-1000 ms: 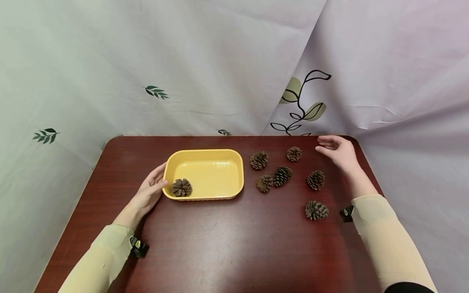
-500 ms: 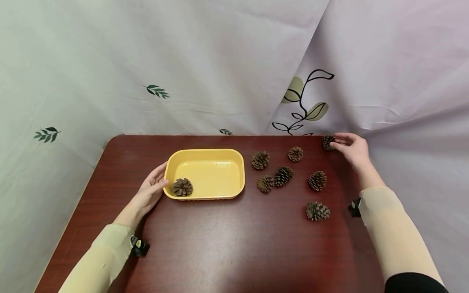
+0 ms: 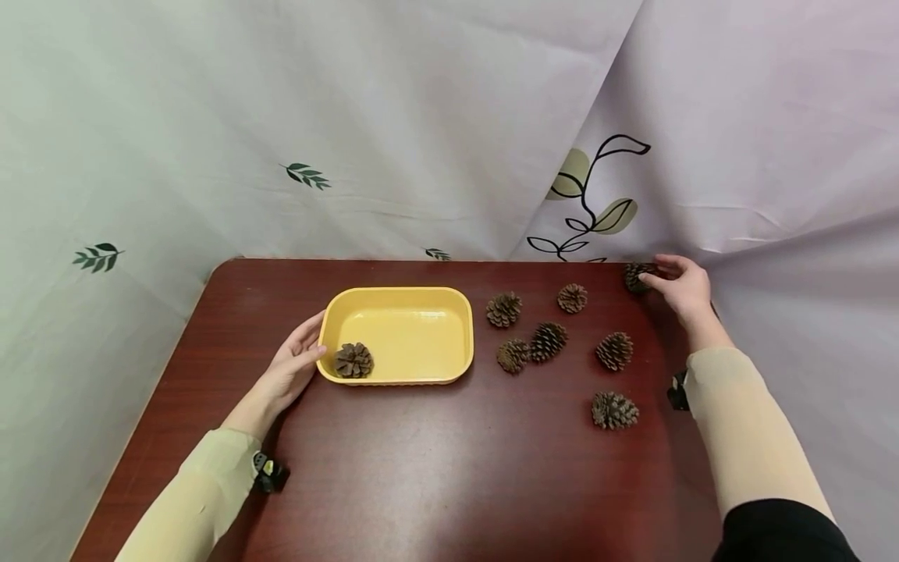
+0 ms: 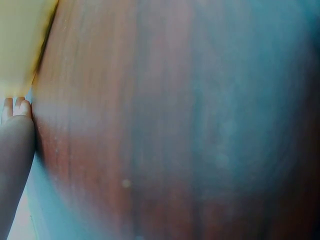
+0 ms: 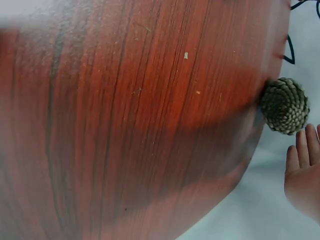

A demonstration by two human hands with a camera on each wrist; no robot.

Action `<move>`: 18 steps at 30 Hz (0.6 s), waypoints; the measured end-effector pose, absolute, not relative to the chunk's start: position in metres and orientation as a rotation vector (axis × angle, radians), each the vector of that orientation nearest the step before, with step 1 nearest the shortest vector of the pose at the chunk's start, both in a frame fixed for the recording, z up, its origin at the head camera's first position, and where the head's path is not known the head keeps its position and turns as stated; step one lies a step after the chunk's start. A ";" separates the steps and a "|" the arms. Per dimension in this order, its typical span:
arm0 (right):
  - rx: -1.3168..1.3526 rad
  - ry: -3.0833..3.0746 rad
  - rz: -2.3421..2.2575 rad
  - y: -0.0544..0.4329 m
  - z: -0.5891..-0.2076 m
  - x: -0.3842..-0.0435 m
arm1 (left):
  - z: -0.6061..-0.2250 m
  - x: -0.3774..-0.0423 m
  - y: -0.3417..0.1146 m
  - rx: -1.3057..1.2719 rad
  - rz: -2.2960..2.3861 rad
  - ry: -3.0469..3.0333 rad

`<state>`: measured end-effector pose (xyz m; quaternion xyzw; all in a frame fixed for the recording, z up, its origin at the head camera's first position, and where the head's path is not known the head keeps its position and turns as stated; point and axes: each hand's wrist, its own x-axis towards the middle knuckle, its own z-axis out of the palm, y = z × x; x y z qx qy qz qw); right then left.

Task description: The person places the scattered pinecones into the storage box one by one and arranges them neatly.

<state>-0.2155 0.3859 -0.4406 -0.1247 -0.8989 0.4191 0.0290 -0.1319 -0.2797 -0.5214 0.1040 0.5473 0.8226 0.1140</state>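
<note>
My left hand [image 3: 293, 364] grips the left end of a yellow rectangular tray [image 3: 467, 336], thumb over the rim and fingers along the outer wall. One pine cone [image 3: 353, 361] lies in the tray's near left corner. At the table's far right corner, my right hand [image 3: 684, 290] holds another pine cone [image 3: 636, 278] between thumb and fingers. In the right wrist view this cone [image 5: 285, 106] stands at the table edge with fingertips [image 5: 301, 140] right at its side; the thumb is hidden there. The left wrist view catches only part of the left hand [image 4: 17, 112] beside the tray [image 4: 22, 45].
Several pine cones lie on the dark red table [image 3: 421, 468] right of the tray: one near its rim [image 3: 504, 310], a close pair [image 3: 548, 342], one farther back [image 3: 572, 298], and two [image 3: 614, 351] nearer the right. A pale curtain [image 3: 421, 140] hangs behind.
My right hand has moved right to the far corner and taken the pine cone there between thumb and fingers. The left hand and tray keep their places; the head view has shifted slightly.
</note>
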 end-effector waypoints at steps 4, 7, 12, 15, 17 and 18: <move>-0.391 -2.787 1.302 0.386 -0.446 -0.220 | -0.521 -0.131 -0.279 0.311 2.412 1.607; -0.405 -2.789 1.310 0.386 -0.450 -0.223 | -0.520 -0.131 -0.279 0.310 2.410 1.606; -0.426 -2.807 1.282 0.386 -0.457 -0.227 | -0.521 -0.130 -0.279 0.312 2.411 1.608; -0.431 -2.824 1.272 0.386 -0.460 -0.230 | -0.522 -0.131 -0.279 0.314 2.412 1.612; -0.430 -2.839 1.276 0.386 -0.461 -0.232 | -0.522 -0.131 -0.280 0.315 2.407 1.620; -0.427 -2.843 1.285 0.386 -0.462 -0.233 | -0.523 -0.132 -0.280 0.317 2.407 1.624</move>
